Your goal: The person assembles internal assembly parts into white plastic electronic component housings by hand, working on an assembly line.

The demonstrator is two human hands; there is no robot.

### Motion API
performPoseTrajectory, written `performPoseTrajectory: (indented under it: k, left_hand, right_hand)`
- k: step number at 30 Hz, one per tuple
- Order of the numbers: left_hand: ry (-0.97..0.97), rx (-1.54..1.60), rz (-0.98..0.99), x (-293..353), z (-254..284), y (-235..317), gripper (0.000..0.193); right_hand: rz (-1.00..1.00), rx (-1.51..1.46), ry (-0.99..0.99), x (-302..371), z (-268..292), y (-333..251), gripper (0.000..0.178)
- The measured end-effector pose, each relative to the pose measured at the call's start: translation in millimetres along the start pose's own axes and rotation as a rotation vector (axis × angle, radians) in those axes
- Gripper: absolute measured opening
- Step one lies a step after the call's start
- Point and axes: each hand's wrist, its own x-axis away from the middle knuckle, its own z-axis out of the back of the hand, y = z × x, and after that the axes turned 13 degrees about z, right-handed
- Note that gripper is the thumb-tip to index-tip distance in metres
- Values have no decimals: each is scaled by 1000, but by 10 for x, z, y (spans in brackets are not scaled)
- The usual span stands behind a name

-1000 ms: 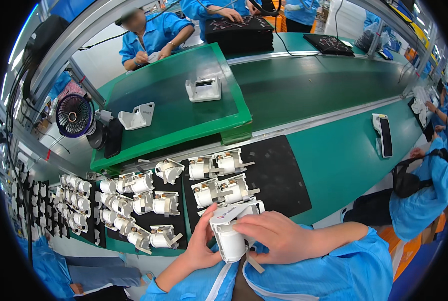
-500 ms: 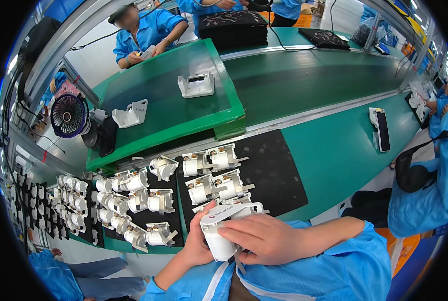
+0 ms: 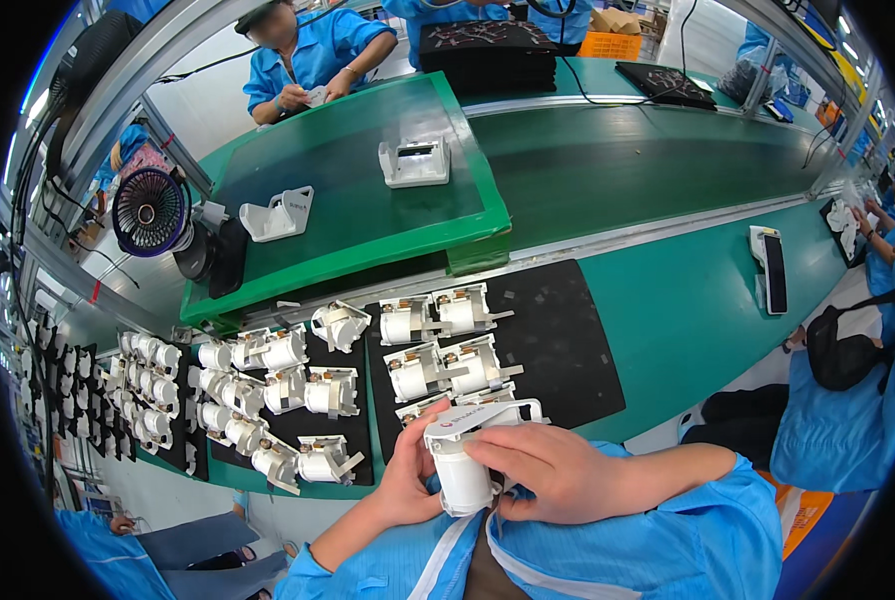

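White unit (image 3: 463,482) between left hand (image 3: 406,487) (and right (image 3: 555,470))

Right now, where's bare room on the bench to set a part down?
Green bench top between the right-hand black mat and the screened handheld device. Also that mat's right strip, bordered on its left by white assemblies. Crowded: the next mat left, and the near edge, where left hand and right hand hold a white unit.
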Motion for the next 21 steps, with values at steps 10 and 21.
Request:
performPoseTrajectory:
  k: [10,21]
  left_hand:
    - [2,19,68,-48,-8,156,111]
    - [-96,87,5,-32,24,25,113]
  right_hand:
    - [-10,54,46,-29,-11,25,70]
    - [-51,-9,38,47,-7,-55,69]
